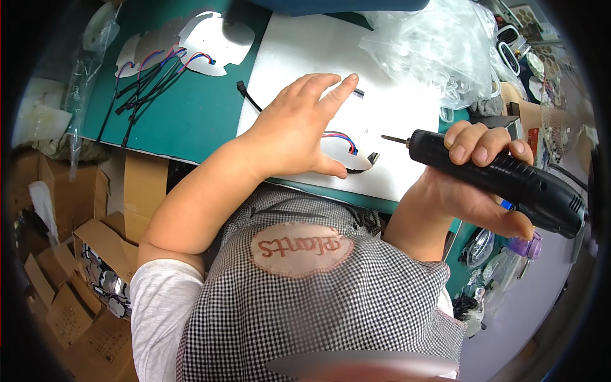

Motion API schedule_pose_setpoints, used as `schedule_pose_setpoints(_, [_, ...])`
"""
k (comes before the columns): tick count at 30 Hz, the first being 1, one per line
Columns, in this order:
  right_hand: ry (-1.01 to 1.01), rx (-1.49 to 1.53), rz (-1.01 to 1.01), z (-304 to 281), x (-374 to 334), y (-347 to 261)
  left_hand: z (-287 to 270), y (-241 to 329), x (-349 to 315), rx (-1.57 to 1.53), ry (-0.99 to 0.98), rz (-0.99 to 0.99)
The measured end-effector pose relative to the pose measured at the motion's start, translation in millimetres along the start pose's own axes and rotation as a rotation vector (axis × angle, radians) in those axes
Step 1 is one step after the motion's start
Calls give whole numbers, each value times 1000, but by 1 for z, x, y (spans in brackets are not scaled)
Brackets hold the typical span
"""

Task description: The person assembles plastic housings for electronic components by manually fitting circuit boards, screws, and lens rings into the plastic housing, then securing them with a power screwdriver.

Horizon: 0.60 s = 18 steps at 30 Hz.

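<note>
My right hand (pixel 453 194) is wrapped round a black electric screwdriver (pixel 436 148), held tilted above the right side of a white foam sheet (pixel 404 159). Its thin bit points left toward my left hand (pixel 289 130), with a gap between them. That left hand is spread over the sheet, thumb and fingers apart, covering part of a white piece that blends into the foam. Beside the thumb, red and blue wires (pixel 344 136) run to a small plug. A black cable end with a connector (pixel 241 88) sticks out on the other side of the hand.
Several white plates (pixel 232 48) with wires and black cables (pixel 143 92) lie at the far left of the green tabletop (pixel 197 130). Clear plastic bags (pixel 439 48) heap up at the far right. A blue bin (pixel 344 6) borders the back. Cardboard boxes (pixel 105 337) stand below left.
</note>
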State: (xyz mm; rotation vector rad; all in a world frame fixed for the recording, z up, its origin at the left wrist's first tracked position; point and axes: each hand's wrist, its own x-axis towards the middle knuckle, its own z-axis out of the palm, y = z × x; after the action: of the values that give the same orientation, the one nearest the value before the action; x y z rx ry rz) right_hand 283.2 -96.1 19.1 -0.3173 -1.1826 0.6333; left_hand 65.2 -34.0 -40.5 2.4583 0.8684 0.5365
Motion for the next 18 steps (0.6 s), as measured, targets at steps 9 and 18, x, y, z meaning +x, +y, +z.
schedule_pose_setpoints(9, [46,54,-28,-5,-6,-11,-33,-1,-52,65,273,156])
schedule_pose_setpoints(18, [55,44,46,-21,-12,2,-103,-3,-184,251,114,-336])
